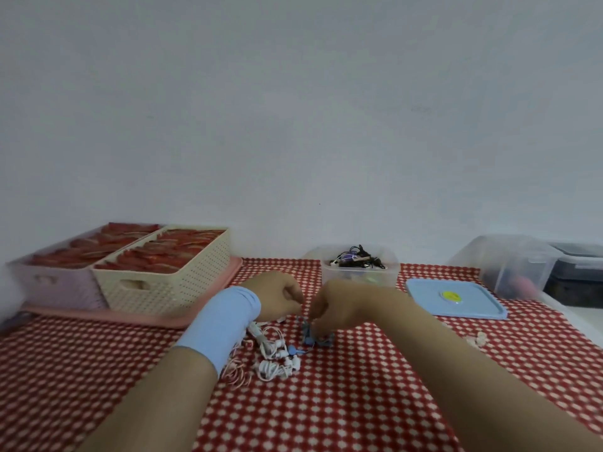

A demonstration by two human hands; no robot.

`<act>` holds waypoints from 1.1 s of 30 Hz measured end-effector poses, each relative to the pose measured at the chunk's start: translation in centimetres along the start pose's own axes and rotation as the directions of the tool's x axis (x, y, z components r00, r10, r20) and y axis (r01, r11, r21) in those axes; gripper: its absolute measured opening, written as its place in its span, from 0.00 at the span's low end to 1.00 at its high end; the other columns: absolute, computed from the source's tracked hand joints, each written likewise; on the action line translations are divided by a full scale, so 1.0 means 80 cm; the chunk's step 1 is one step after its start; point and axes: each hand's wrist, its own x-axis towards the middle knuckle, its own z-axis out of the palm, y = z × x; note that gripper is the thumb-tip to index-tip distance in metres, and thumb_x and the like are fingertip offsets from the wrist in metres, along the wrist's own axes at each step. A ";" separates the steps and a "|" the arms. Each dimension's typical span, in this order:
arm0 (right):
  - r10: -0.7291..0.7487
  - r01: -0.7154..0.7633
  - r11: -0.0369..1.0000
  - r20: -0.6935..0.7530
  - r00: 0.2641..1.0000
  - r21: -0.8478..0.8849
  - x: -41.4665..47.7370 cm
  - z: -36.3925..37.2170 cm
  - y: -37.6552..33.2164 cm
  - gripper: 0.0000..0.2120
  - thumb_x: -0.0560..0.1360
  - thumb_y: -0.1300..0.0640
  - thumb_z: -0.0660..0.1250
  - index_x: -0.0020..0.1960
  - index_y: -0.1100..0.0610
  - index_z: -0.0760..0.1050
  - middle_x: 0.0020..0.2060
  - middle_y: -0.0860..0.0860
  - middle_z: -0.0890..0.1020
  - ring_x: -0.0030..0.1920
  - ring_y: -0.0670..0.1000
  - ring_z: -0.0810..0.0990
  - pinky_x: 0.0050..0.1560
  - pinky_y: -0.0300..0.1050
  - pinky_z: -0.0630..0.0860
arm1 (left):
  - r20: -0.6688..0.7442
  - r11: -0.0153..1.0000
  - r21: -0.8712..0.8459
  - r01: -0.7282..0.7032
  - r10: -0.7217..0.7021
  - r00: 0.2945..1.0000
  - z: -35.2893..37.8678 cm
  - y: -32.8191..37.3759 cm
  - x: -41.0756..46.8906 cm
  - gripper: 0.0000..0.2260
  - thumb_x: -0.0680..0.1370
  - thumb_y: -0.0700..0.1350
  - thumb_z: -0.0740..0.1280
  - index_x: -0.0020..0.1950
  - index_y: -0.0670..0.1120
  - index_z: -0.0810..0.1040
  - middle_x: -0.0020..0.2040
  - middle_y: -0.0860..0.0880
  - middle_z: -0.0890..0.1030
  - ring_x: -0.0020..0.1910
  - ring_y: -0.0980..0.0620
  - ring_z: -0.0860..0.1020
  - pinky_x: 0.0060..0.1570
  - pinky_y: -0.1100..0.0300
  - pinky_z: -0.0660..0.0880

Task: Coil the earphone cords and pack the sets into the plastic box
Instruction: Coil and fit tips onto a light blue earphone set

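Blue earphones (314,338) sit mid-counter (359,396) on the red checked cloth, just in front of the plastic box (359,276), cord only partly gathered. Right hand (336,309) is over them, fingers (316,325) curled down and pinching the blue cord. Left hand (277,296) is right beside it with curled fingers at the cord's upper end; can't tell if it actually grips anything. My read: mid-coil on this set. To do it well: anchor one end with the left hand, wind even loops with the right, keep light tension so the loops don't spring open, and tuck the tail through before letting go. Keep the buds outside the loops. Watch the loose white earphones (274,358) and pink earphones (235,373) under the left wrist: close enough to snag, so lift the blue set clear of them before moving it. The box is open and already holds dark coiled sets heaped near the rim; its blue lid (453,300) lies off to the right. Drop the coil in flat so the pile doesn't spill.
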 end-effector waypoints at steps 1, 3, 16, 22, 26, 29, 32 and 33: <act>0.018 -0.017 1.000 0.022 1.000 -0.022 0.001 0.009 -0.002 0.16 0.73 0.44 0.74 0.58 0.50 0.84 0.52 0.47 0.86 0.52 0.48 0.83 0.59 0.50 0.80 | 0.032 1.000 -0.001 0.014 -0.014 0.999 0.004 -0.001 -0.007 0.10 0.76 0.49 0.71 0.57 0.54 0.81 0.55 0.54 0.82 0.51 0.55 0.79 0.53 0.61 0.73; 0.032 -0.031 0.999 0.016 0.999 -0.017 0.000 0.022 -0.001 0.18 0.73 0.46 0.75 0.60 0.52 0.83 0.53 0.48 0.85 0.51 0.49 0.82 0.58 0.48 0.80 | 0.096 0.999 -0.020 0.045 -0.043 0.994 0.012 -0.002 -0.016 0.17 0.76 0.51 0.71 0.65 0.52 0.77 0.59 0.52 0.81 0.53 0.53 0.79 0.54 0.58 0.76; 0.186 0.183 0.599 -0.358 0.915 0.779 -0.071 0.002 0.030 0.04 0.76 0.61 0.71 0.50 0.58 0.83 0.44 0.55 0.87 0.45 0.48 0.83 0.53 0.47 0.77 | -0.204 0.774 -0.610 -0.168 0.051 0.978 0.017 0.052 -0.014 0.11 0.78 0.40 0.69 0.59 0.47 0.83 0.48 0.52 0.85 0.45 0.52 0.85 0.52 0.57 0.81; 0.209 0.131 0.458 -0.250 0.945 0.879 -0.097 0.011 0.083 0.08 0.79 0.59 0.69 0.52 0.64 0.81 0.38 0.55 0.83 0.36 0.50 0.82 0.46 0.49 0.81 | -0.121 0.748 -0.657 -0.091 0.015 0.993 0.044 0.090 0.003 0.09 0.79 0.46 0.68 0.56 0.44 0.82 0.49 0.48 0.83 0.38 0.51 0.83 0.46 0.55 0.82; 0.287 0.040 0.549 -0.233 0.929 0.835 -0.110 0.014 0.118 0.08 0.79 0.60 0.69 0.51 0.65 0.82 0.38 0.55 0.84 0.36 0.49 0.81 0.45 0.48 0.81 | -0.104 0.799 -0.597 -0.068 0.007 0.995 0.072 0.104 0.018 0.08 0.80 0.48 0.67 0.51 0.45 0.82 0.45 0.51 0.83 0.34 0.53 0.80 0.38 0.58 0.80; 0.343 -0.031 0.663 -0.267 0.901 0.748 -0.121 0.008 0.143 0.07 0.76 0.60 0.73 0.53 0.58 0.84 0.44 0.53 0.88 0.43 0.51 0.86 0.43 0.43 0.82 | -0.084 0.961 -0.276 0.012 -0.036 0.996 0.090 0.103 0.039 0.14 0.79 0.53 0.66 0.48 0.44 0.85 0.42 0.46 0.85 0.41 0.47 0.82 0.45 0.54 0.78; 0.384 -0.082 0.754 -0.336 0.860 0.651 -0.131 -0.004 0.170 0.08 0.76 0.62 0.72 0.53 0.54 0.84 0.44 0.47 0.88 0.45 0.47 0.86 0.43 0.39 0.82 | -0.038 0.985 0.066 0.161 -0.159 0.987 0.098 0.100 0.055 0.18 0.79 0.56 0.64 0.46 0.43 0.83 0.44 0.47 0.84 0.43 0.48 0.81 0.51 0.53 0.78; 0.393 -0.106 0.777 -0.348 0.851 0.621 -0.135 -0.008 0.178 0.08 0.77 0.62 0.71 0.52 0.52 0.84 0.45 0.46 0.87 0.44 0.46 0.86 0.42 0.38 0.81 | -0.087 0.979 0.117 0.168 -0.159 0.983 0.099 0.103 0.059 0.16 0.79 0.56 0.63 0.47 0.45 0.84 0.46 0.49 0.84 0.44 0.49 0.81 0.52 0.53 0.79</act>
